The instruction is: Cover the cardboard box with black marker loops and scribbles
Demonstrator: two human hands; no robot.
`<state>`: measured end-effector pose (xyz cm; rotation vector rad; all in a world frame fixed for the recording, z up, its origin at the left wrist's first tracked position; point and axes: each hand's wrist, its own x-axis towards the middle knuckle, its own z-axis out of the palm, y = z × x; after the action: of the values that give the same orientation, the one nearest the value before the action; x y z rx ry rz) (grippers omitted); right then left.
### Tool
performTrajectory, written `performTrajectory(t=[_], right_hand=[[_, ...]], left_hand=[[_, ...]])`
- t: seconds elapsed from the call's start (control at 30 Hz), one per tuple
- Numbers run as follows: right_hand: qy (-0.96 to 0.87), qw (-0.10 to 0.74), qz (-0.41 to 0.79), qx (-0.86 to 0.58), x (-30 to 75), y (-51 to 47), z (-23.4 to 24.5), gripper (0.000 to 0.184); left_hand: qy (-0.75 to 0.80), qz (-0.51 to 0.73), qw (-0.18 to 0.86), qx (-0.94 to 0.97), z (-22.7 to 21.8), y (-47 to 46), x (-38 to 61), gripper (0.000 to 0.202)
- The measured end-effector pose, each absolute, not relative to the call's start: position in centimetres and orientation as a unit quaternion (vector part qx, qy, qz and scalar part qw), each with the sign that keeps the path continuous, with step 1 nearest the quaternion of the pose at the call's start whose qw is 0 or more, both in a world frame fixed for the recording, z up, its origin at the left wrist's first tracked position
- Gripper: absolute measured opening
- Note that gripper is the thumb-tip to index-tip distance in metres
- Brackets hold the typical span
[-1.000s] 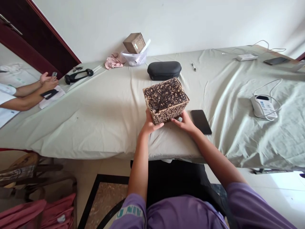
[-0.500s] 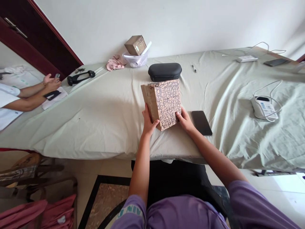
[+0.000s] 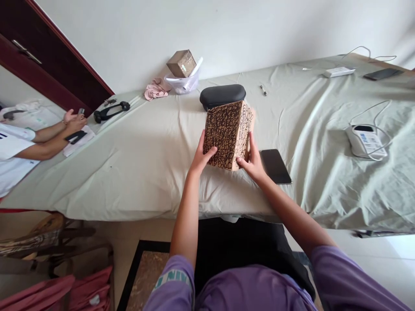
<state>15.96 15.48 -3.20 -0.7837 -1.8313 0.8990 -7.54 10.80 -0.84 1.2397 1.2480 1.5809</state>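
Between my two hands is a cardboard box (image 3: 223,134), its visible sides covered in black looping scribbles. My left hand (image 3: 201,157) grips its left side, with the thumb lying on the darker front face. On the right, my right hand (image 3: 253,160) clasps the lower corner, thumb on the lighter, narrower side. The box is tilted, and its underside is hidden. Just behind it lies a black zip case (image 3: 223,96), partly covered by the box. A black tablet or large phone (image 3: 276,166) rests close by my right hand.
A light cloth (image 3: 149,172) covers the long table. At the back stand a plastic tub (image 3: 186,84) with a brown box (image 3: 181,64) and a pink cloth (image 3: 157,89). A marker (image 3: 263,90) and a corded white device (image 3: 366,141) lie rightward. Another person's hands (image 3: 74,123) are at left.
The box has turned between my hands: a plain brown side showed at left before, and now a densely scribbled face fronts me with a narrower side at right. Both hands have shifted their grip.
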Motion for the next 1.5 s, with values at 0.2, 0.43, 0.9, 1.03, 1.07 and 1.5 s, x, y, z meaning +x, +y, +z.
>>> performTrajectory(t=[0.2, 0.43, 0.9, 1.03, 1.07, 1.5], right_hand=[[-0.762, 0.496, 0.273, -0.313, 15.9, 15.5, -2.5, 0.138], [-0.712, 0.436, 0.403, -0.374, 18.6, 19.5, -1.6, 0.080], [-0.755, 0.200, 0.294, -0.551, 13.8, 24.2, -3.3, 0.019], [-0.673, 0.283, 0.441, -0.522, 15.5, 25.3, -3.6, 0.017], [-0.667, 0.291, 0.454, -0.514, 15.8, 25.4, -3.7, 0.017], [-0.782, 0.266, 0.252, -0.504, 15.7, 23.9, -2.5, 0.027]], left_hand=[[0.486, 0.593, 0.412, 0.492, -0.9, 11.9, -6.5, 0.134], [0.471, 0.643, 0.431, 0.424, -3.0, 11.2, -6.7, 0.135], [0.410, 0.666, 0.474, 0.404, -3.3, 11.8, -7.1, 0.102], [0.416, 0.650, 0.503, 0.388, -3.4, 11.4, -7.2, 0.099], [0.417, 0.647, 0.508, 0.387, -3.4, 11.4, -7.2, 0.098], [0.398, 0.649, 0.507, 0.405, -3.4, 11.3, -7.0, 0.101]])
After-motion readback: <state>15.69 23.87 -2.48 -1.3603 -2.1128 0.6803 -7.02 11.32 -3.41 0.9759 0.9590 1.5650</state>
